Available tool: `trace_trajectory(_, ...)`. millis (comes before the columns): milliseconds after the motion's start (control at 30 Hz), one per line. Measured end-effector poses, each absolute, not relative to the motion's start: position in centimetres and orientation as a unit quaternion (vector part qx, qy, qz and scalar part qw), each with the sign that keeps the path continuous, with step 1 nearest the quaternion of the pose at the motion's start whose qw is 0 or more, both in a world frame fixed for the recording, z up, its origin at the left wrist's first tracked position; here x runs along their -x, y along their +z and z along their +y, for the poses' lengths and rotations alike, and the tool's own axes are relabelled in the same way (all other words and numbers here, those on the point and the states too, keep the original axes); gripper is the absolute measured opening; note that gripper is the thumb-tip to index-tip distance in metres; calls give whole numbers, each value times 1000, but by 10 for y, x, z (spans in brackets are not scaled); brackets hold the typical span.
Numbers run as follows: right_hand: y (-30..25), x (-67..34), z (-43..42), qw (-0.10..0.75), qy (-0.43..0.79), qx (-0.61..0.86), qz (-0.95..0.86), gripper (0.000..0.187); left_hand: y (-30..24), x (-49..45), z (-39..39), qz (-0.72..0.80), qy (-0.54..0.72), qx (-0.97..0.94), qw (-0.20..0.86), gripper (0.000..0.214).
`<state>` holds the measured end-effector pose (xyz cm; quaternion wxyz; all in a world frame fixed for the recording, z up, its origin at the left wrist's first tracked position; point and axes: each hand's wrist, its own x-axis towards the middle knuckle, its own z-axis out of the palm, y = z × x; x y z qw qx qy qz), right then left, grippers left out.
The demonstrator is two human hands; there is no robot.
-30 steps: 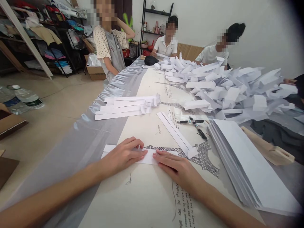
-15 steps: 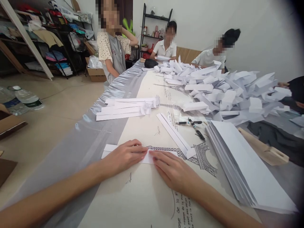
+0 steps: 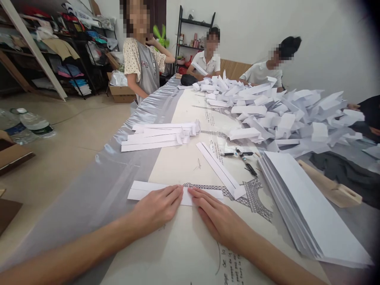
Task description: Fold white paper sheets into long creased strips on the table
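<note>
A folded white paper strip (image 3: 141, 190) lies crosswise on the table in front of me. My left hand (image 3: 166, 204) is closed on its middle, fingers pressed together with the tips at the upper edge. Just to the right, my right hand (image 3: 213, 215) is closed on the same strip, its fingertips close to the left ones. Both thumbs are hidden. Beyond my right hand a second folded strip (image 3: 219, 168) lies at a slant, its near end bent. Farther off on the left rests a small pile of folded strips (image 3: 157, 136).
At right stands a thick stack of white paper (image 3: 314, 206), beside a wooden block (image 3: 332, 186). Pens (image 3: 246, 162) lie ahead of it. A large heap of folded paper (image 3: 276, 111) covers the far right. Several people are around the table (image 3: 89, 213).
My left hand has shifted slightly, its fingers now flatter along the strip's edge. My right hand stays almost in place. A person at the far end has raised a paper piece.
</note>
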<state>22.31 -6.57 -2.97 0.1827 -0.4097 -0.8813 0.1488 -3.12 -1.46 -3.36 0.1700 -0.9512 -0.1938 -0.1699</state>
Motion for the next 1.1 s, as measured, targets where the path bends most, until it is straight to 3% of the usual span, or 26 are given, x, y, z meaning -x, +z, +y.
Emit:
trace_trajectory(267, -38, -259, -92, 126, 89, 489, -858, 67, -31, 29, -18, -198, -160, 945, 207, 36)
trace_trajectory(500, -31, -257, -97, 71, 15, 494, -866, 78, -31, 33, -15, -209, -125, 956, 165, 39)
trace_trajectory(633, -21, -233, -81, 99, -10, 472, -876, 76, -35, 34, -9, -190, -148, 959, 149, 36)
trace_trajectory(767, -23, -210, -68, 103, 81, 407, -904, 75, -38, 34, -7, -185, -184, 956, 135, 32)
trace_trajectory(1100, -29, -220, -66, 77, 162, 486, -855, 68, -37, 38, 7, -240, -144, 955, 95, 30)
